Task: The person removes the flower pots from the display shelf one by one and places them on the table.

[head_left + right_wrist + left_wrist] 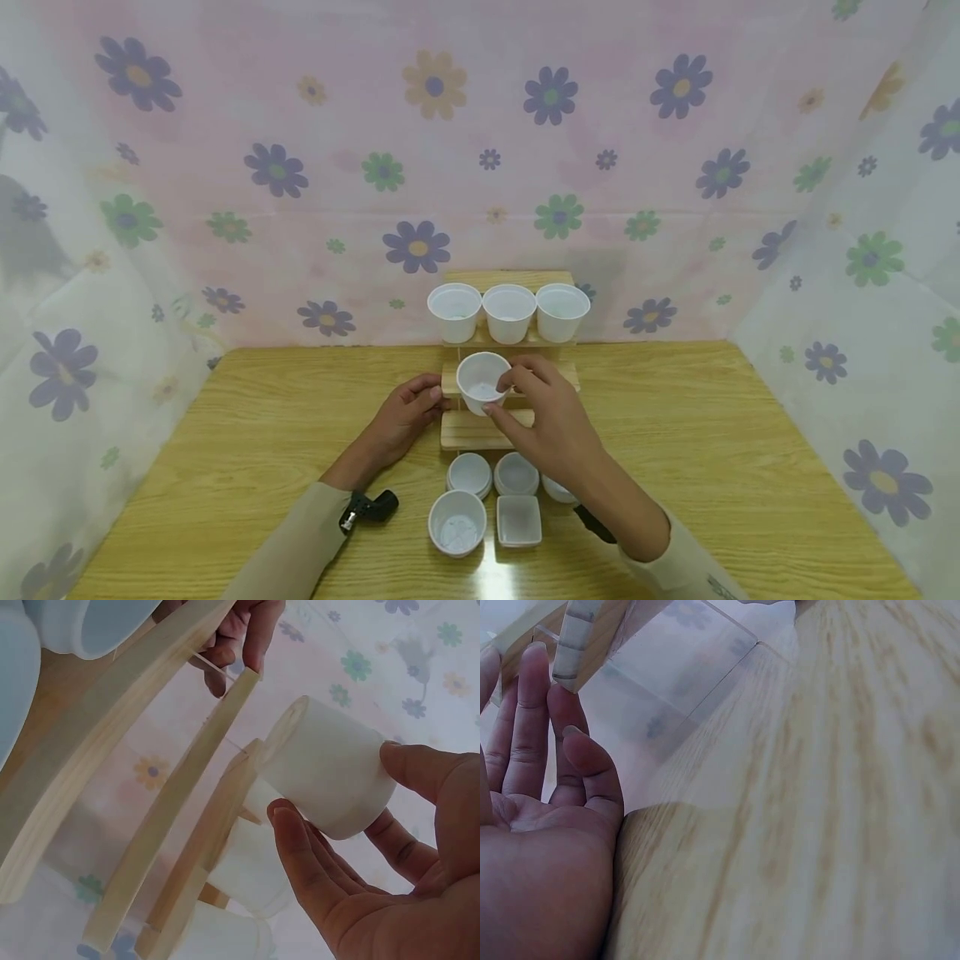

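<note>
In the head view a wooden tiered stand [480,430] stands on the table. My right hand [553,421] pinches the rim of a round white plastic cup [474,390], thumb outside and a finger over the edge, in front of the middle tier. The right wrist view has this cup [330,772] between thumb and fingers, close to a board. With its fingertips at the stand's left end, my left hand [405,417] grips the end of a tier; in the left wrist view its fingers reach around the board ends [574,645]. Three white cups [509,315] line the top tier.
Before the stand are several white containers: a round cup [457,523], a square tub [519,521], two low round tubs [470,475] and another round one [558,490], partly hidden by my right arm. A floral sheet [337,250] hangs behind the wood-grain table [675,433].
</note>
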`<action>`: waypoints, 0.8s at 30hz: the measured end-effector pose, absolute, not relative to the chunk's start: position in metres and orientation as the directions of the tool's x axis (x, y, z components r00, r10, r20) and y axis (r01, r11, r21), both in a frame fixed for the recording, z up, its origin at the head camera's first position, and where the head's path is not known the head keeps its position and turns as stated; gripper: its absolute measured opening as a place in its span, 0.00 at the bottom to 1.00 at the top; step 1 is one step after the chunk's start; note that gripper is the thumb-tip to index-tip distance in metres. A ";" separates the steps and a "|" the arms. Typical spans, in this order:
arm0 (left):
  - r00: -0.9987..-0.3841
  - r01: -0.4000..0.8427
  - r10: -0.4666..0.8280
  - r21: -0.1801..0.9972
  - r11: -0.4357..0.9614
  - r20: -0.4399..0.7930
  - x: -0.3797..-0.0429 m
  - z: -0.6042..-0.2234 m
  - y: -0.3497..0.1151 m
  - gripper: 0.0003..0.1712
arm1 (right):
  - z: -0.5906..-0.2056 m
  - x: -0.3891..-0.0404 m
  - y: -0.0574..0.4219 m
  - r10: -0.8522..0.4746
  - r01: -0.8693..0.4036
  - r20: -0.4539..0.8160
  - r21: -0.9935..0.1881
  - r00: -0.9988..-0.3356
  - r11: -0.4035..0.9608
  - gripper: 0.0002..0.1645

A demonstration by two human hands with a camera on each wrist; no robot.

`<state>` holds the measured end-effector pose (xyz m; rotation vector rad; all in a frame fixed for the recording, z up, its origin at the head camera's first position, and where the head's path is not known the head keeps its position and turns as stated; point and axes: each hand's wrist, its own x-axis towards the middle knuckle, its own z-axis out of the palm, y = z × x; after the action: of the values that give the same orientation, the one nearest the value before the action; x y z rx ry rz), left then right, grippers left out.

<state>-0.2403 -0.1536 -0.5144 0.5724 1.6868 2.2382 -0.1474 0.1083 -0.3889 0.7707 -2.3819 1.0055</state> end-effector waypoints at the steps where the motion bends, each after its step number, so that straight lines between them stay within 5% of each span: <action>1: -0.882 0.017 0.449 0.960 -0.279 0.146 -0.240 -0.515 -0.154 0.10 | -0.388 -0.146 0.109 -0.320 -0.642 0.584 -0.502 -0.746 0.580 0.15; 24: -0.879 0.003 0.456 0.957 -0.288 0.140 -0.240 -0.514 -0.154 0.10 | -0.381 -0.119 0.122 -0.340 -0.674 0.615 -0.461 -0.712 0.578 0.16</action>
<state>-0.2400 -0.1537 -0.5138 0.5710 1.6657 2.2399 -0.1186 0.1217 -0.3814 0.8117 -2.3450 0.9630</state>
